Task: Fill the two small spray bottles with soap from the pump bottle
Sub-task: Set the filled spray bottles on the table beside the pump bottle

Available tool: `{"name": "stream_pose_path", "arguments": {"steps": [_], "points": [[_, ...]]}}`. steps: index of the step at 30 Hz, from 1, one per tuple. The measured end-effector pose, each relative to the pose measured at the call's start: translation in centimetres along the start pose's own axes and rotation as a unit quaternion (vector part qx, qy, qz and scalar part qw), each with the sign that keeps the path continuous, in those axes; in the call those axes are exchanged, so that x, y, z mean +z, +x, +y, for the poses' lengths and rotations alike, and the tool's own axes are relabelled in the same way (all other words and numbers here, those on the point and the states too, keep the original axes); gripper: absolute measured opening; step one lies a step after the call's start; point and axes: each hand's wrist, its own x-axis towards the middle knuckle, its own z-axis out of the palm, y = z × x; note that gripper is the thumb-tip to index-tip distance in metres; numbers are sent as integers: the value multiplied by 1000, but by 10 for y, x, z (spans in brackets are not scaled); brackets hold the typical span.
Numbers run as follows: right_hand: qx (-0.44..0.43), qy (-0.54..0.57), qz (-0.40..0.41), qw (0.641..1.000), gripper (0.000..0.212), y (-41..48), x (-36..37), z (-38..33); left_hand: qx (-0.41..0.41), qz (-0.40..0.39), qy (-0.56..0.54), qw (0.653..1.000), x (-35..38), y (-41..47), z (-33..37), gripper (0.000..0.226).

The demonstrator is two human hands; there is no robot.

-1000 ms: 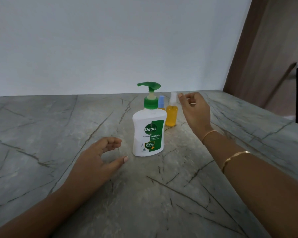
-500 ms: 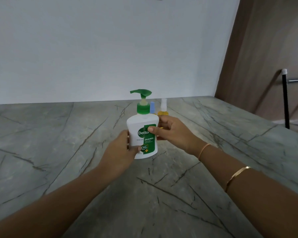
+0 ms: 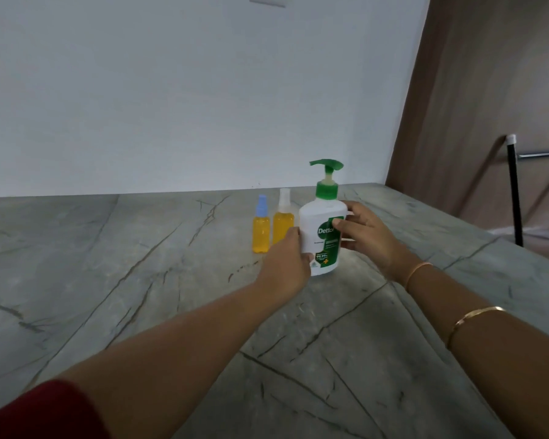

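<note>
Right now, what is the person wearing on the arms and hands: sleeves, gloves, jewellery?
No gloves on either hand. Above the left hand the forearm is uncovered up to a dark red sleeve. The right hand has a thin orange band at its wrist and a gold bangle farther up the forearm; no sleeve shows there.

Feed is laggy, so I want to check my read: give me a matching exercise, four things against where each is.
1. pump bottle
2. blue-capped spray bottle
3. white-capped spray bottle
4. gold bangle

A. farthest left of the bottles
B. on the right forearm
C. held between left hand and right hand
D. standing between the other two bottles

Pairs: 1-C, 2-A, 3-D, 4-B
</note>
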Motion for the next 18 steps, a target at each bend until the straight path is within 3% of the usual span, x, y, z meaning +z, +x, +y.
{"name": "stream_pose_path", "arguments": {"steps": [8, 18], "points": [[-10, -28, 64, 998, 30, 11, -25, 8, 15, 2, -7, 1000, 35, 27, 11, 31], [6, -47, 82, 996, 45, 12, -29, 24, 24, -34, -10, 999, 47, 31, 8, 42]]}}
